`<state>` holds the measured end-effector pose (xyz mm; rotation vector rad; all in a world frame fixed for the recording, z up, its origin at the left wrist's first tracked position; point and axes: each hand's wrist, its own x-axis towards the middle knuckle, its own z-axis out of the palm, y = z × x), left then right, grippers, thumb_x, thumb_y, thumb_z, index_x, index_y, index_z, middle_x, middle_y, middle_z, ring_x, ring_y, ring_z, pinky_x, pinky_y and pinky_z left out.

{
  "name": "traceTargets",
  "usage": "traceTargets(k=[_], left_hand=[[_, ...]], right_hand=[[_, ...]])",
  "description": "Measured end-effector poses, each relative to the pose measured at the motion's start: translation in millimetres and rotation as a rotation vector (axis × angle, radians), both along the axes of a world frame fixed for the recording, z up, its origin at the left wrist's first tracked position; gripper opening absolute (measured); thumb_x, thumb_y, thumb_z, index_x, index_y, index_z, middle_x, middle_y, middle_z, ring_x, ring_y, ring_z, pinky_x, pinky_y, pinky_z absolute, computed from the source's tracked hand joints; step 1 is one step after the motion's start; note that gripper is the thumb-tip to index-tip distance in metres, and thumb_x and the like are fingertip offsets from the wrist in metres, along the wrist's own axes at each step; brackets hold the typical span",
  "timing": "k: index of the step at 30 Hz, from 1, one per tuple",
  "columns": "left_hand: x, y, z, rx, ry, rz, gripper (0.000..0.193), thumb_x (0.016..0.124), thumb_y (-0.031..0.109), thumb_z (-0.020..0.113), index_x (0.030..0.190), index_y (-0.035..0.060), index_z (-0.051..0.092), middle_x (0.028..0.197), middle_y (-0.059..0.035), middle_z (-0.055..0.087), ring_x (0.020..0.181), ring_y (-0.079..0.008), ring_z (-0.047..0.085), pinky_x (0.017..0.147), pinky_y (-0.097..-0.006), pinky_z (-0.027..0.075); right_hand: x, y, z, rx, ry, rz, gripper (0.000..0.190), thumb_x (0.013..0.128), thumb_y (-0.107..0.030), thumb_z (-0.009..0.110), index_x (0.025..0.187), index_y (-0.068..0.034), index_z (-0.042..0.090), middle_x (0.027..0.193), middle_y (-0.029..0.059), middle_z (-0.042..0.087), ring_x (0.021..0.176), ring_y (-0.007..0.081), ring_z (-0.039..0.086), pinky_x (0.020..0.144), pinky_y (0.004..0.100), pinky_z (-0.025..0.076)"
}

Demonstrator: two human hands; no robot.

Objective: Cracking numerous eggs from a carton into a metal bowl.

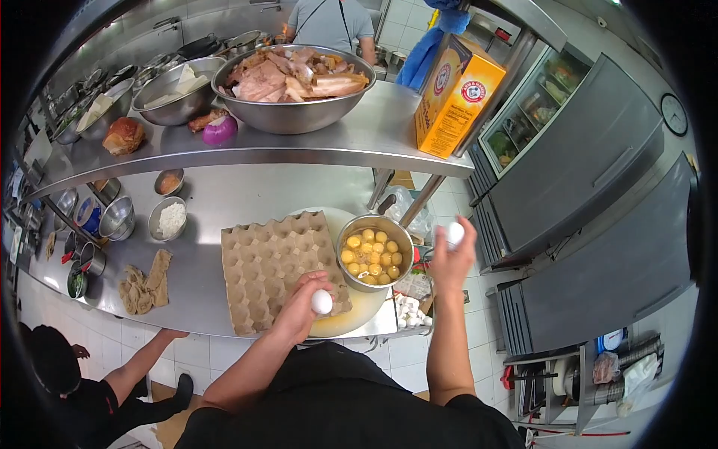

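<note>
My left hand (303, 307) holds a white egg (322, 302) over the near right corner of a grey cardboard egg tray (275, 269), whose visible cups hold nothing. My right hand (453, 258) is raised to the right of a steel pot, with another white egg (454, 234) in its fingers. The steel pot (374, 287) holds several raw yolks (367, 255) in clear egg white. Beneath tray and pot lies a round pale board (359, 322), wet with yellowish liquid near its front edge.
A raised steel shelf (336, 156) bears a large bowl of meat (297, 118) and an orange baking soda box (449, 129). Broken eggshells (412, 312) lie below the table's right end. A brown cloth (145, 283) lies left. Two other people are nearby.
</note>
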<state>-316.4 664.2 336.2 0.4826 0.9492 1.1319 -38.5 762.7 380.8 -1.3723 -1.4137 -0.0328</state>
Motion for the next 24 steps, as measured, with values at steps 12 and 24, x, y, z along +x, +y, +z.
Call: traceTargets(k=[12, 24], left_hand=[[42, 6, 24, 0.061, -0.153, -0.086, 0.049, 0.099, 0.037, 0.048, 0.135, 0.0049, 0.041, 0.120, -0.0138, 0.054, 0.108, -0.0247, 0.058, 0.094, -0.0388, 0.048], [-11, -18, 13, 0.156, 0.367, 0.106, 0.064, 0.091, 0.014, 0.053, 0.152, 0.0149, 0.033, 0.146, -0.0133, 0.042, 0.122, -0.0212, 0.051, 0.100, -0.0349, 0.040]], right_hand=[[-72, -93, 8, -0.542, -0.338, 0.748, 0.049, 0.087, -0.022, 0.072, 0.131, -0.006, 0.055, 0.113, 0.0154, 0.064, 0.079, 0.0252, 0.069, 0.069, 0.0355, 0.056], [1, 83, -34, -0.480, 0.877, 0.262, 0.038, 0.103, -0.025, 0.046, 0.137, -0.008, 0.046, 0.105, 0.0086, 0.060, 0.071, 0.0117, 0.059, 0.047, 0.0252, 0.044]])
